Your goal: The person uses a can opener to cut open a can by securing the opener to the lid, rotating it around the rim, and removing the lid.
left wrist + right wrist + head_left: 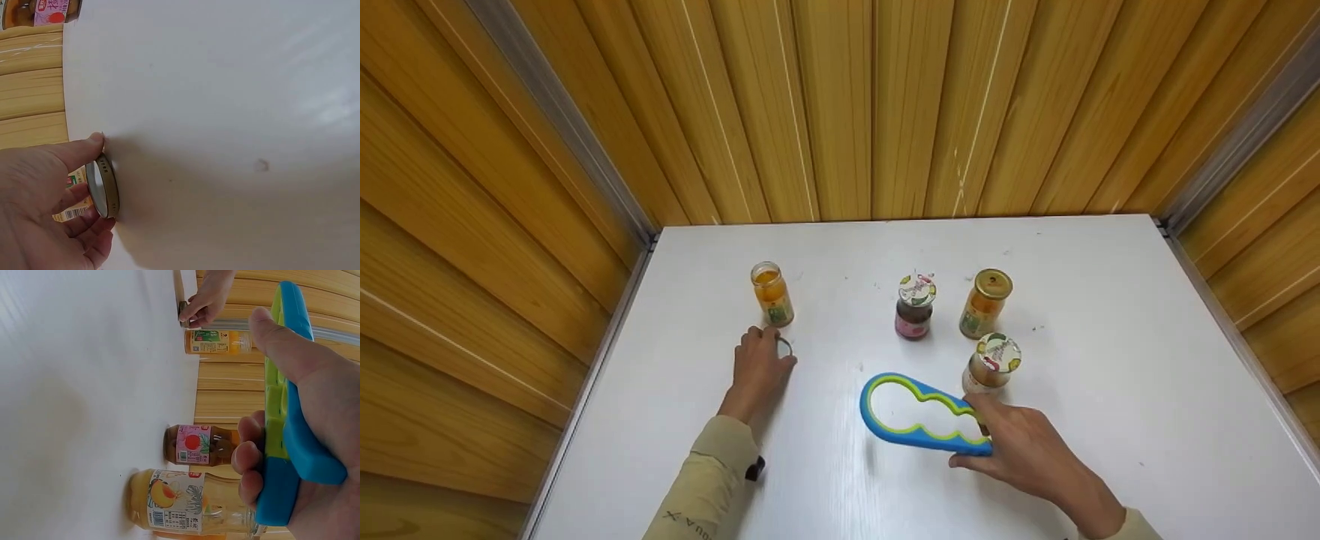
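My left hand (757, 367) pinches a gold jar lid (109, 188) between thumb and fingers, down at the table's surface. The lid's pale inside shows in the left wrist view. Just beyond that hand stands an uncovered glass jar (775, 300) of orange contents, upright. My right hand (1031, 454) grips a blue and lime-green jar opener (915, 437) by one end, its large loop pointing left above the table. Nearest to the right hand is a jar with a patterned lid (996, 354); in the right wrist view its label (175, 500) shows a peach.
A dark jar with a pink label (913, 319) and a gold-lidded orange jar (985, 304) stand farther back, right of centre. The white table (840, 262) meets wood-look panel walls (840, 112) behind and at both sides.
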Available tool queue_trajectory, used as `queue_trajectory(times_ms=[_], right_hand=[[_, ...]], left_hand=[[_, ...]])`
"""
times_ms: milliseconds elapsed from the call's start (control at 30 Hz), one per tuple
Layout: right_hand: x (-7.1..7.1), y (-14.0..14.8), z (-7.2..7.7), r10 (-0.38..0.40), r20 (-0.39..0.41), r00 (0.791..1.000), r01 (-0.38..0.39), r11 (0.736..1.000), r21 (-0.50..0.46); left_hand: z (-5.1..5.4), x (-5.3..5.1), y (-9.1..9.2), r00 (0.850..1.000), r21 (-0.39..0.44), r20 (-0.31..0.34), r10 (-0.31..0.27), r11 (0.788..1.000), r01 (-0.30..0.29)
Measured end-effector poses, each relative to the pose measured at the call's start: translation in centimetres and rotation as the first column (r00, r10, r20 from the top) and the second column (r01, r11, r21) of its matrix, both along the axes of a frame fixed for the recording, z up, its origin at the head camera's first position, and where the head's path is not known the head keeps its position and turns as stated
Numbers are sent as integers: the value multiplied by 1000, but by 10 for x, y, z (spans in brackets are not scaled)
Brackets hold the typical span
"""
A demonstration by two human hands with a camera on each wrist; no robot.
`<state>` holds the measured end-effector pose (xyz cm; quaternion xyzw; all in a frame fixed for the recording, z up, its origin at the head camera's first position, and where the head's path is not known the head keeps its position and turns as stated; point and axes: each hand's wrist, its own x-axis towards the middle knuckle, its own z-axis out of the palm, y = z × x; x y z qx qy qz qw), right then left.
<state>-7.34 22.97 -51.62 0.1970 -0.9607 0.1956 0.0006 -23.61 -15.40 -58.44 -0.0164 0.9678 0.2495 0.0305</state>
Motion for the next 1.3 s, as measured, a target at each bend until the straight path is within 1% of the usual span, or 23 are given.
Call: queue_trajectory(times_ms=[200, 333, 467, 567, 633, 700, 733, 800, 833, 900, 967, 1000, 1067, 1133, 1200, 1233, 1300], right_hand=[[0, 0, 0, -4, 7, 1000, 4, 1000, 10], [1, 0, 0, -8, 17, 1000, 8, 1000, 14], [1, 1, 1, -11, 20, 1000, 11, 1000, 13], [2, 2, 2, -29, 31, 999, 29, 999, 15], [2, 4, 4, -50, 45, 998, 49, 999, 14], [2, 6, 6, -70, 54, 996, 69, 997, 15], [2, 7, 7, -79, 58, 995, 78, 997, 15], [3, 9, 9, -93, 60, 994, 92, 996, 14], [4, 10, 10, -101, 61, 993, 100, 995, 15], [6, 13, 12, -119, 67, 991, 118, 993, 16], [8, 16, 14, -129, 64, 990, 128, 992, 18], [9, 18, 14, -135, 62, 989, 134, 991, 19], [12, 20, 16, -144, 54, 988, 143, 990, 18], [14, 23, 18, -148, 40, 988, 147, 989, 15], [15, 24, 19, -152, 33, 988, 152, 988, 15], [16, 24, 20, -153, 29, 988, 152, 988, 12], [16, 25, 22, -151, 18, 988, 151, 988, 7]], left_hand=[[-2, 1, -1, 1000, 28, 16, 12, 1000, -12], [-3, 1, -2, 1000, 25, 8, 19, 1000, -19], [-3, 2, -1, 999, 17, -31, 33, 999, -33], [-3, 5, 4, 995, 44, -98, 34, 999, -30], [-3, 8, 9, 985, 76, -172, 22, 997, -9], [-3, 12, 16, 966, 111, -258, 3, 993, 27], [-2, 14, 21, 953, 124, -304, -13, 991, 53], [0, 18, 31, 919, 139, -390, -57, 983, 120], [2, 20, 38, 904, 144, -419, -82, 977, 156], [4, 24, 53, 885, 154, -444, -140, 961, 229], [8, 29, 71, 882, 169, -429, -197, 941, 293], [10, 31, 81, 887, 180, -402, -227, 930, 319], [13, 37, 100, 892, 204, -351, -285, 906, 370], [14, 41, 119, 881, 229, -327, -343, 876, 426], [13, 44, 134, 860, 252, -318, -400, 839, 483], [13, 45, 140, 849, 268, -318, -423, 819, 508], [12, 47, 151, 832, 307, -315, -458, 780, 545]])
